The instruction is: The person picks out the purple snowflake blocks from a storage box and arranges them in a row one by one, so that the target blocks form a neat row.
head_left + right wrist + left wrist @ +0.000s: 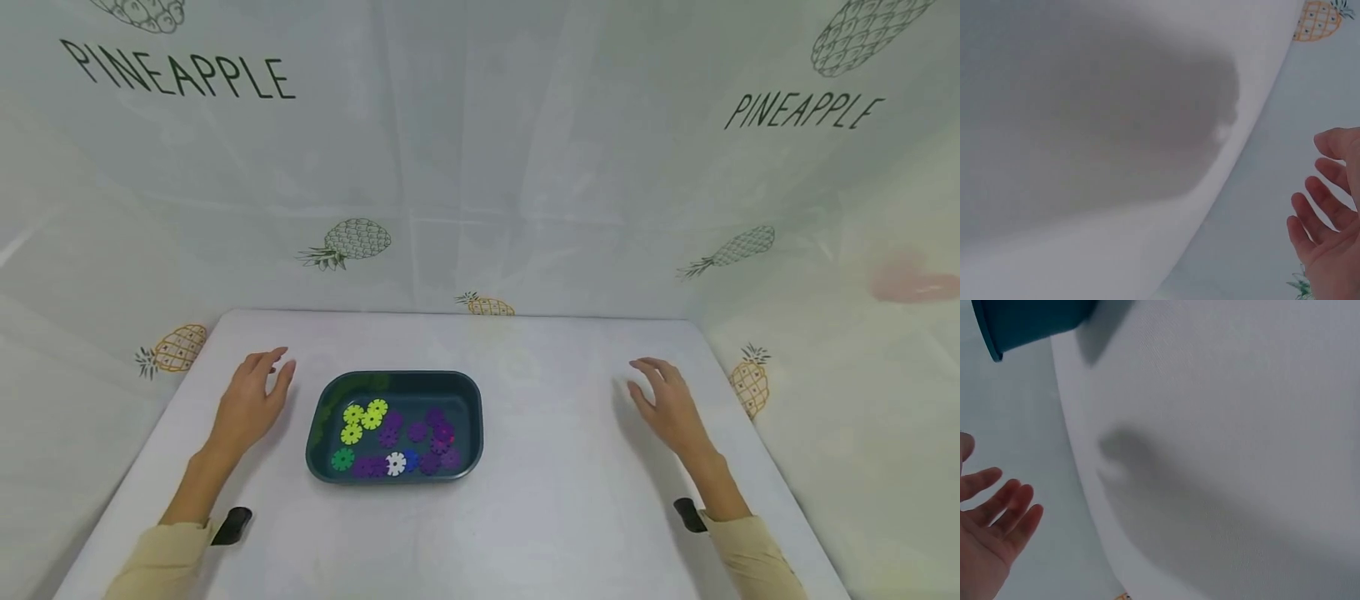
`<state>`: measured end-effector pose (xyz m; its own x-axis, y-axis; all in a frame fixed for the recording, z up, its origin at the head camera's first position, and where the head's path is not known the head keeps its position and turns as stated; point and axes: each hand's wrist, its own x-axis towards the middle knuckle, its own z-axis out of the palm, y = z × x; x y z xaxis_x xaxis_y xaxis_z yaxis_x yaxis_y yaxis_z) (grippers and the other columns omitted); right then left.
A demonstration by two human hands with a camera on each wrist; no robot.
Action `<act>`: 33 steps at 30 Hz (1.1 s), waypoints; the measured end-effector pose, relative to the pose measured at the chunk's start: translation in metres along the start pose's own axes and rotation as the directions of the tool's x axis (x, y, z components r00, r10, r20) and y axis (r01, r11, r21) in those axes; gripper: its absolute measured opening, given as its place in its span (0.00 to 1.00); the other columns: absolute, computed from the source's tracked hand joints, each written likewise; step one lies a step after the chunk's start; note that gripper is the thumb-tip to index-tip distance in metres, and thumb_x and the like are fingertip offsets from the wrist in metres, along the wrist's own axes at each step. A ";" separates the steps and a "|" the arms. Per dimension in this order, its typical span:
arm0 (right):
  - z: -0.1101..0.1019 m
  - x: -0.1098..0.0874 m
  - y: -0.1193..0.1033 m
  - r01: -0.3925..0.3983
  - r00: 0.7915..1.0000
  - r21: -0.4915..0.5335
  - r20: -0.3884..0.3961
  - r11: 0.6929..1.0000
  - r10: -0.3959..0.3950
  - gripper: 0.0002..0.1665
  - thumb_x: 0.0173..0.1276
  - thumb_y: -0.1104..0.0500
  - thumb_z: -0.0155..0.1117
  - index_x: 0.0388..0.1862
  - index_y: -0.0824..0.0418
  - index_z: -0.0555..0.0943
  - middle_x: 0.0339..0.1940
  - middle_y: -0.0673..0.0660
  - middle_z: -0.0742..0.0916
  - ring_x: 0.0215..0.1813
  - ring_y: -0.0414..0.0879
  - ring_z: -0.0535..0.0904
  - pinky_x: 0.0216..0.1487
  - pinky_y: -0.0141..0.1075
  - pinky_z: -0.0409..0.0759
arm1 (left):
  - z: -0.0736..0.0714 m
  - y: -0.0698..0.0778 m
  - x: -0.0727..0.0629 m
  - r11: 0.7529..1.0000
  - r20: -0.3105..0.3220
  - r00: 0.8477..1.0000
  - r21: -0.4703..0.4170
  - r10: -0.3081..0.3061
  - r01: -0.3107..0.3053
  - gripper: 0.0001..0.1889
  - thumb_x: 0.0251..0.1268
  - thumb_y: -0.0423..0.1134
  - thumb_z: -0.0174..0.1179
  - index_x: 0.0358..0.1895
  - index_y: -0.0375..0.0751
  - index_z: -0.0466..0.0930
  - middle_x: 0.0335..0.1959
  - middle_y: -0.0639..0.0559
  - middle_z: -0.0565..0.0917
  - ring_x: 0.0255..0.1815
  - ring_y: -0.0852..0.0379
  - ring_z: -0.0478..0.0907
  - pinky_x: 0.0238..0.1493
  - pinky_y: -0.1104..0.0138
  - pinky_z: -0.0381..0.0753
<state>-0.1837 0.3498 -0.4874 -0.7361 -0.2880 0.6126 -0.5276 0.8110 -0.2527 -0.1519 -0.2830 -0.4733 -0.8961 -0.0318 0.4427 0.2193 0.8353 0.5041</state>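
A dark teal tray (468, 392) stands left of the middle on the white table. Inside it lie yellow notched discs (372, 417), purple notched discs (441, 432), a green disc (342, 459), a white disc (396, 464) and a blue disc (411, 460). My left hand (251, 404) hovers left of the tray, its fingers loosely bent around nothing. Far to the tray's right, my right hand (669, 408) is held over the table, also holding nothing. In the left wrist view, a corner of the tray (1035, 322) shows at the top.
The white table (555, 517) ends at a pale curtain (525, 167) printed with pineapples, which hangs behind and along both sides. Black bands (232, 527) sit at the wrists by the beige sleeves (161, 562). Both hands cast shadows on the table.
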 end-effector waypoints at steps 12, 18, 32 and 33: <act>0.013 0.015 -0.027 -0.045 0.999 0.102 0.032 0.994 0.042 0.22 0.63 0.74 0.72 0.56 0.75 0.80 0.55 0.70 0.82 0.59 0.67 0.76 0.59 0.59 0.73 | -0.001 0.008 -0.007 0.987 0.034 0.997 -0.145 -0.062 0.066 0.21 0.82 0.40 0.52 0.65 0.26 0.75 0.51 0.31 0.80 0.45 0.40 0.79 0.43 0.82 0.67; 0.020 0.022 -0.041 -0.061 0.997 0.147 0.056 0.987 0.053 0.21 0.65 0.73 0.70 0.57 0.73 0.80 0.57 0.69 0.81 0.61 0.65 0.75 0.60 0.58 0.72 | 0.003 0.013 -0.017 0.974 0.073 0.992 -0.197 -0.103 0.115 0.21 0.83 0.42 0.51 0.65 0.28 0.76 0.52 0.33 0.80 0.46 0.41 0.78 0.42 0.86 0.65; 0.032 0.034 -0.074 -0.083 0.994 0.239 0.087 0.968 0.063 0.22 0.68 0.69 0.70 0.60 0.70 0.80 0.59 0.65 0.81 0.63 0.61 0.77 0.61 0.53 0.74 | 0.015 0.030 -0.030 0.922 0.243 0.951 -0.289 -0.190 0.258 0.25 0.82 0.47 0.53 0.69 0.32 0.73 0.55 0.33 0.80 0.43 0.51 0.77 0.35 0.75 0.81; 0.033 0.034 -0.076 -0.083 0.994 0.243 0.090 0.967 0.063 0.22 0.68 0.69 0.70 0.60 0.70 0.80 0.59 0.64 0.81 0.63 0.60 0.77 0.61 0.53 0.74 | 0.016 0.030 -0.030 0.919 0.247 0.950 -0.293 -0.193 0.263 0.25 0.82 0.48 0.53 0.69 0.32 0.74 0.55 0.34 0.80 0.43 0.52 0.76 0.35 0.74 0.81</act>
<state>-0.1830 0.2620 -0.4719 -0.8027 -0.2811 0.5260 -0.5520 0.6842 -0.4766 -0.1246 -0.2478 -0.4834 -0.9886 -0.0561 0.1397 0.0786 0.5989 0.7969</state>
